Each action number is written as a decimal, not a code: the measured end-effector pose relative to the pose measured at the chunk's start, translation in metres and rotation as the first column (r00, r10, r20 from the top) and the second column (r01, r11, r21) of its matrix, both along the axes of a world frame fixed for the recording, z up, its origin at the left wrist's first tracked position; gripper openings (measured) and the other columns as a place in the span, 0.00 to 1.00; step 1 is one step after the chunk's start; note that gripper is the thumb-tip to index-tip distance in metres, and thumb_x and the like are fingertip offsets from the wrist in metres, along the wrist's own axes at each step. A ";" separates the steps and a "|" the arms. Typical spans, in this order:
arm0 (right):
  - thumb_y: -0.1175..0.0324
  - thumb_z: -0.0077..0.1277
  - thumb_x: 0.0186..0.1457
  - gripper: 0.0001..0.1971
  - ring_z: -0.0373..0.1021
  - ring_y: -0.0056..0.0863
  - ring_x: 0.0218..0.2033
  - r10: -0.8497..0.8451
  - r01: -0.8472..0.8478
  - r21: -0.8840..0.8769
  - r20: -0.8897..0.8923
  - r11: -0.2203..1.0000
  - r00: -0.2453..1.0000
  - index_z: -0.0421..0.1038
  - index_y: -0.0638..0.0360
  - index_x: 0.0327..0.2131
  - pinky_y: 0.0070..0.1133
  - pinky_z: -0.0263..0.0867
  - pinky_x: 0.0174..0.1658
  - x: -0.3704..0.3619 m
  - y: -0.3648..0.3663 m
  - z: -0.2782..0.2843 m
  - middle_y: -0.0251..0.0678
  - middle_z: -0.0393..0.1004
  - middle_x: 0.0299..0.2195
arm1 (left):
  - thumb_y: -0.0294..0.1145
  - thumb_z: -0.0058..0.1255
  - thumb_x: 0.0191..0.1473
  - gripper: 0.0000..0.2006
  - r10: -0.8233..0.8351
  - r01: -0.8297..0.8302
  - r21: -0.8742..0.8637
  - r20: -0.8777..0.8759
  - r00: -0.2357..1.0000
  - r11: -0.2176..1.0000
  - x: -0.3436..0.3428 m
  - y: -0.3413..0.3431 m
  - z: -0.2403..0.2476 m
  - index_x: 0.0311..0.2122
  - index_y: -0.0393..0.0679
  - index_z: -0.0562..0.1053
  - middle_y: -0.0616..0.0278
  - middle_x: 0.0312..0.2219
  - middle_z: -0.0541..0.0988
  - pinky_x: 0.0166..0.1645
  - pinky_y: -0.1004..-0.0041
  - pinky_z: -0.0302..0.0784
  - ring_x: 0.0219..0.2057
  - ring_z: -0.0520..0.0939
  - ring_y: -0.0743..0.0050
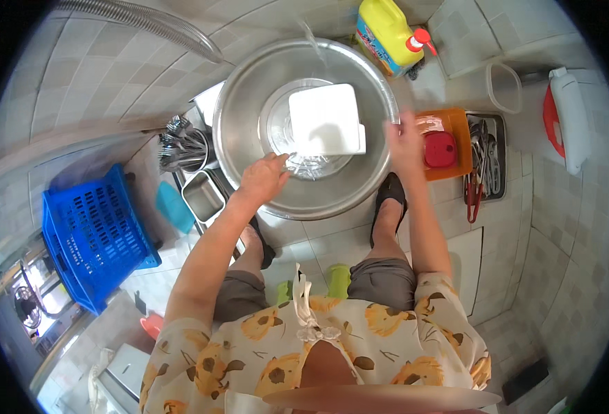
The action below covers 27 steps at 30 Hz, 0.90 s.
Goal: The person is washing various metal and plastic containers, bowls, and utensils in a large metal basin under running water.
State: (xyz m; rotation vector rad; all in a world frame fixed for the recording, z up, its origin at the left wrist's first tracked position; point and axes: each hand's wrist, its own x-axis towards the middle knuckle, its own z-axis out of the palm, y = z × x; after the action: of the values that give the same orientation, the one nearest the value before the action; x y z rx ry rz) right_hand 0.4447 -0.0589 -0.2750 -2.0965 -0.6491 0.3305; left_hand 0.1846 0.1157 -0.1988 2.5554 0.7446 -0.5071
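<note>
A large round steel basin holds clear water, with a thin stream running in from above. Inside it lies a white rectangular plastic container or lid with a small tab on one side. My left hand reaches over the basin's near left part, fingers stretched toward the white piece's near corner; whether they touch it I cannot tell. Over the right rim is my right hand, smeared by motion, beside an orange tray. Its fingers cannot be made out.
Left of the basin stand a holder of forks and spoons, a steel container and a blue crate. A yellow pump bottle is behind. On the right are a red container and a utensil tray.
</note>
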 end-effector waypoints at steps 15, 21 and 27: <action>0.58 0.47 0.56 0.25 0.71 0.38 0.42 -0.512 0.535 -0.210 -0.690 0.819 0.512 0.56 0.59 0.53 0.32 0.72 0.32 0.041 -0.166 -0.105 0.40 0.69 0.44 | 0.40 0.49 0.52 0.20 0.236 -0.219 0.102 -0.191 0.953 0.970 -0.052 0.044 -0.024 0.49 0.45 0.69 0.51 0.44 0.72 0.47 0.62 0.73 0.44 0.76 0.55; 0.68 0.43 0.56 0.21 0.69 0.34 0.42 -0.476 0.575 -0.122 -0.708 0.809 0.521 0.55 0.55 0.54 0.30 0.71 0.31 0.035 -0.199 -0.095 0.37 0.66 0.47 | 0.38 0.53 0.48 0.23 0.275 -0.277 0.277 0.047 0.960 0.920 -0.069 0.054 -0.042 0.51 0.46 0.68 0.47 0.54 0.63 0.51 0.61 0.70 0.50 0.71 0.49; 0.68 0.42 0.58 0.15 0.69 0.22 0.23 -0.348 0.462 0.072 -0.558 0.884 0.753 0.62 0.60 0.48 0.19 0.64 0.19 -0.007 -0.201 0.039 0.34 0.71 0.35 | 0.36 0.54 0.48 0.22 0.344 -0.356 0.212 0.095 0.934 0.910 -0.085 0.062 -0.048 0.50 0.46 0.69 0.47 0.55 0.62 0.53 0.60 0.69 0.50 0.70 0.46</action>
State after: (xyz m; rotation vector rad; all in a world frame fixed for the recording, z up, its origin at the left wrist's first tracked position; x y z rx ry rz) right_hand 0.4376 -0.2598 -0.2361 -1.7634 0.1139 0.5406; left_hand 0.0994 0.1773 -0.2464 2.5388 1.2736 -0.2419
